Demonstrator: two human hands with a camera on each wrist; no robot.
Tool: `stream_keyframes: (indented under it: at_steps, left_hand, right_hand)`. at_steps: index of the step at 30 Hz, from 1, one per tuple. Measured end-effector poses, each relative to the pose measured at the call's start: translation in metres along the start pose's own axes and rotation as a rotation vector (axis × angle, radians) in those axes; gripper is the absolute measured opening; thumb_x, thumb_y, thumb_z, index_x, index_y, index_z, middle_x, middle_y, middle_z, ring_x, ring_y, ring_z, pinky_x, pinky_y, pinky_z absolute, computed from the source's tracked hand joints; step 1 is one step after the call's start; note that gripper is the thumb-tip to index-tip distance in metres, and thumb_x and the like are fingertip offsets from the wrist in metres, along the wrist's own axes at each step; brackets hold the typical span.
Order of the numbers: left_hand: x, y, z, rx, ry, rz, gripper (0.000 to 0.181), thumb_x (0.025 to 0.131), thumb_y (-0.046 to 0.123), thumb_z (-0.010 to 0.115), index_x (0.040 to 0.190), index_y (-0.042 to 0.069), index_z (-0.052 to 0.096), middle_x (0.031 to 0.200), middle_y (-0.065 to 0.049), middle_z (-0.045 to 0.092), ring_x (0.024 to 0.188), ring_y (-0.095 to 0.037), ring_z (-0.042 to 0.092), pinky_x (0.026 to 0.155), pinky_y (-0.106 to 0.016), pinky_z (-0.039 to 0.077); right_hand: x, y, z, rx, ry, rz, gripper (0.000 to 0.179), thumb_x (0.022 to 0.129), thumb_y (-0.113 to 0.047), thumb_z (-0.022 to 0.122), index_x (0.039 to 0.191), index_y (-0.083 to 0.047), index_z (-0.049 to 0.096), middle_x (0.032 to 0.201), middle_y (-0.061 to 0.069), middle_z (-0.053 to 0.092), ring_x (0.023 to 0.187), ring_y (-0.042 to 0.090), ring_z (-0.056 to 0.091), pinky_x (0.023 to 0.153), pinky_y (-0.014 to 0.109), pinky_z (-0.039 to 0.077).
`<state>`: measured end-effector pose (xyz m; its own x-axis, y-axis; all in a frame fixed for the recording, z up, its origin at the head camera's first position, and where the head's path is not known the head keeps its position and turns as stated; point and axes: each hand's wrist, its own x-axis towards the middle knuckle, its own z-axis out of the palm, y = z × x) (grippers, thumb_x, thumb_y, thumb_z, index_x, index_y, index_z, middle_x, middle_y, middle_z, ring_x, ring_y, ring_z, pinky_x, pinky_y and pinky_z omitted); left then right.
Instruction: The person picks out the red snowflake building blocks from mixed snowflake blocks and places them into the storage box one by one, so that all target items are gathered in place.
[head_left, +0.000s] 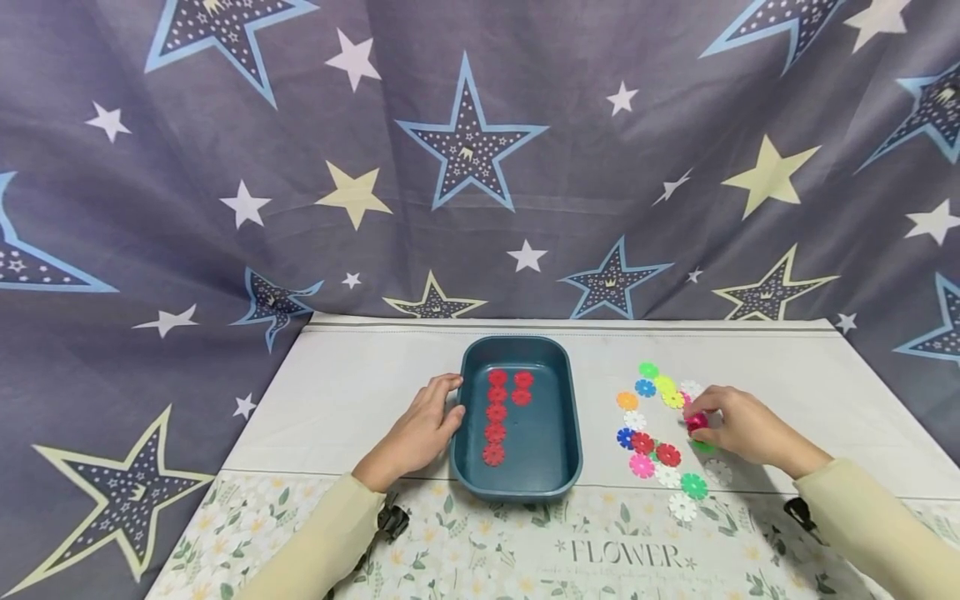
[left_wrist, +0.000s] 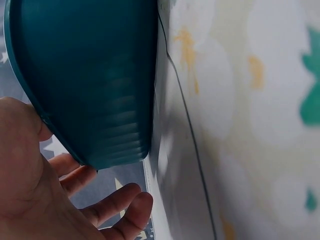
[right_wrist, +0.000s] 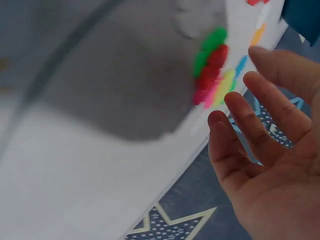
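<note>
My left hand (head_left: 422, 425) is at the left side of a dark teal tray (head_left: 517, 493); in the left wrist view its fingers (left_wrist: 80, 177) touch the rim. Red flower-shaped discs (head_left: 496, 412) lie in the tray in two columns, the left one longer. My right hand (head_left: 742, 425) reaches down over loose discs on the right, thumb and forefinger on either side of a red disc (head_left: 697, 422). In the right wrist view, the loosely bent fingers (right_wrist: 285, 112) stand apart from the red disc (right_wrist: 212, 67), which lies by a green disc (right_wrist: 209, 47).
Several blue, white, orange, yellow, pink, green and red discs (head_left: 642, 442) are scattered between the tray and my right hand. Some overlap. A white cover with a floral front (head_left: 465, 550) lies on the table. Behind hangs a star-patterned curtain (head_left: 480, 250).
</note>
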<state>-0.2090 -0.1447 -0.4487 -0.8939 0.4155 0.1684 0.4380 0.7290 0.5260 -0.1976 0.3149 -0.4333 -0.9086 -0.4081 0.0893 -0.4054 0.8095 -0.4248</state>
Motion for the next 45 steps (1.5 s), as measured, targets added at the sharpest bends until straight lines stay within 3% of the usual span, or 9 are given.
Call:
stream_keyframes:
  at_steps: [4, 14, 22, 26, 29, 36, 45]
  left_hand:
    - [0.000, -0.001, 0.000, 0.002, 0.008, 0.007, 0.043, 0.101, 0.024, 0.044, 0.139, 0.004, 0.040, 0.142, -0.008, 0.036, 0.124, -0.027, 0.039, 0.099, -0.044, 0.035]
    - [-0.003, -0.003, 0.000, -0.015, 0.016, -0.004, 0.043, 0.101, 0.022, 0.045, 0.139, 0.003, 0.040, 0.141, -0.009, 0.037, 0.124, -0.027, 0.039, 0.099, -0.045, 0.035]
    - [-0.003, -0.003, 0.001, -0.014, 0.014, -0.016, 0.042, 0.101, 0.023, 0.045, 0.139, 0.004, 0.040, 0.141, -0.007, 0.037, 0.125, -0.026, 0.038, 0.100, -0.044, 0.034]
    - [-0.004, -0.003, 0.002, -0.012, 0.018, -0.013, 0.042, 0.101, 0.022, 0.045, 0.138, 0.004, 0.040, 0.141, -0.008, 0.037, 0.124, -0.027, 0.039, 0.099, -0.044, 0.034]
    - [-0.005, -0.003, 0.002, -0.011, 0.021, -0.011, 0.042, 0.100, 0.022, 0.046, 0.138, 0.004, 0.040, 0.141, -0.008, 0.038, 0.124, -0.027, 0.039, 0.099, -0.044, 0.035]
    - [-0.003, -0.003, 0.001, -0.007, 0.023, -0.008, 0.041, 0.101, 0.023, 0.045, 0.138, 0.005, 0.040, 0.141, -0.008, 0.038, 0.125, -0.026, 0.039, 0.100, -0.044, 0.034]
    - [-0.001, 0.000, 0.001, -0.005, 0.010, -0.015, 0.042, 0.101, 0.023, 0.045, 0.138, 0.005, 0.040, 0.141, -0.008, 0.038, 0.125, -0.027, 0.038, 0.100, -0.044, 0.034]
  right_hand:
    - [-0.009, 0.007, 0.006, 0.017, -0.008, 0.017, 0.023, 0.073, -0.007, 0.080, 0.094, -0.007, 0.073, 0.090, 0.000, 0.062, 0.082, 0.022, 0.060, 0.069, 0.040, 0.050]
    - [-0.008, 0.005, 0.019, -0.030, 0.085, 0.061, 0.015, 0.072, -0.005, 0.079, 0.086, -0.006, 0.074, 0.081, -0.003, 0.061, 0.067, 0.012, 0.055, 0.058, 0.031, 0.046]
    - [-0.004, 0.004, 0.024, -0.060, 0.130, 0.083, 0.012, 0.071, -0.011, 0.079, 0.080, -0.009, 0.072, 0.067, -0.006, 0.055, 0.057, 0.010, 0.044, 0.052, 0.029, 0.039]
    - [0.000, -0.004, 0.021, -0.049, 0.162, 0.069, 0.014, 0.071, -0.015, 0.081, 0.081, -0.012, 0.072, 0.071, -0.005, 0.058, 0.058, 0.011, 0.044, 0.052, 0.030, 0.038]
    - [0.004, -0.014, 0.019, -0.040, 0.211, 0.004, 0.016, 0.070, -0.016, 0.082, 0.083, -0.013, 0.073, 0.077, -0.004, 0.061, 0.062, 0.013, 0.048, 0.054, 0.030, 0.040]
    - [0.024, -0.050, 0.019, -0.009, 0.332, -0.238, 0.019, 0.069, -0.015, 0.083, 0.085, -0.016, 0.072, 0.085, -0.006, 0.064, 0.075, 0.014, 0.056, 0.059, 0.033, 0.047]
    - [0.061, -0.108, 0.034, 0.093, 0.257, -0.395, 0.016, 0.073, -0.018, 0.080, 0.087, -0.018, 0.073, 0.086, -0.009, 0.062, 0.084, 0.010, 0.054, 0.068, 0.031, 0.048]
